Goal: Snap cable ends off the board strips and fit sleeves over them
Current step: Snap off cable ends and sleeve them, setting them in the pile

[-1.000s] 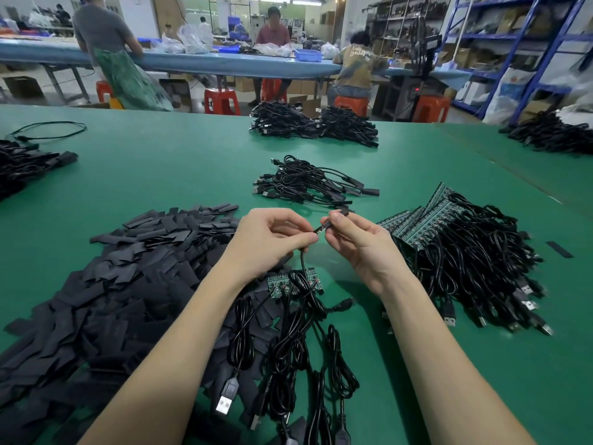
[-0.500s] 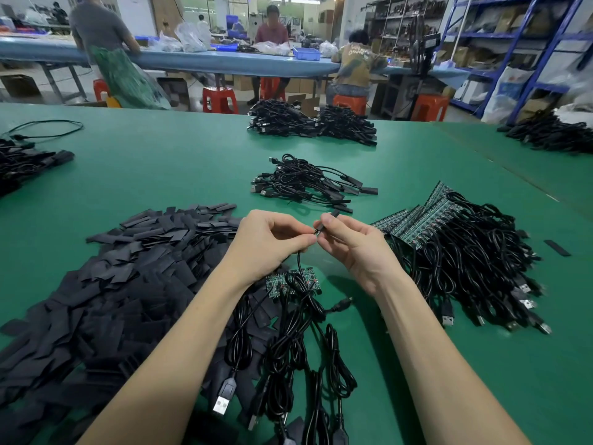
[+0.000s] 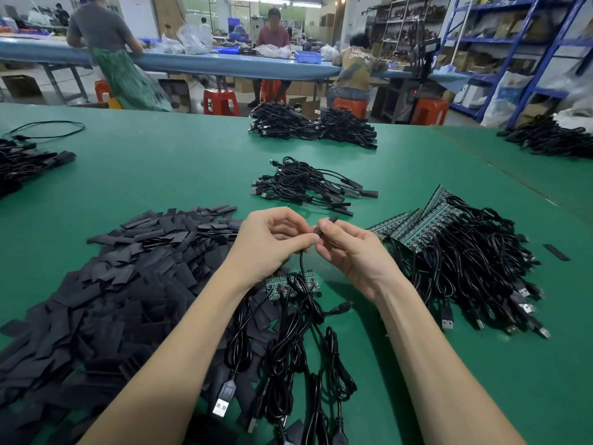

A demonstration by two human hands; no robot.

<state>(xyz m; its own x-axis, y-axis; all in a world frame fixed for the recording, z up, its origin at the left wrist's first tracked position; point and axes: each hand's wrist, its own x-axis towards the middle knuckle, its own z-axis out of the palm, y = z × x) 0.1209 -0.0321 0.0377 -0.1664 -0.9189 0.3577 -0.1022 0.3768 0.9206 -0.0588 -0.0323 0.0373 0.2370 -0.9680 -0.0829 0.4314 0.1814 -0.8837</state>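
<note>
My left hand pinches a thin black cable near its end, above the green table. My right hand holds a small black sleeve on that cable's tip; the tip itself is hidden by my fingers. The cable hangs down to a short green board strip with several coiled cables attached, lying just below my hands. A large heap of flat black sleeves lies to the left.
A pile of board strips with cables lies on the right. Sleeved cables lie beyond my hands, more bundles farther back and on the left edge. One loose sleeve lies far right. People work at a blue bench behind.
My hands have drawn a little closer together around the cable tip, and the sleeve sticks out less from my right fingers. The board strip and piles have not moved.
</note>
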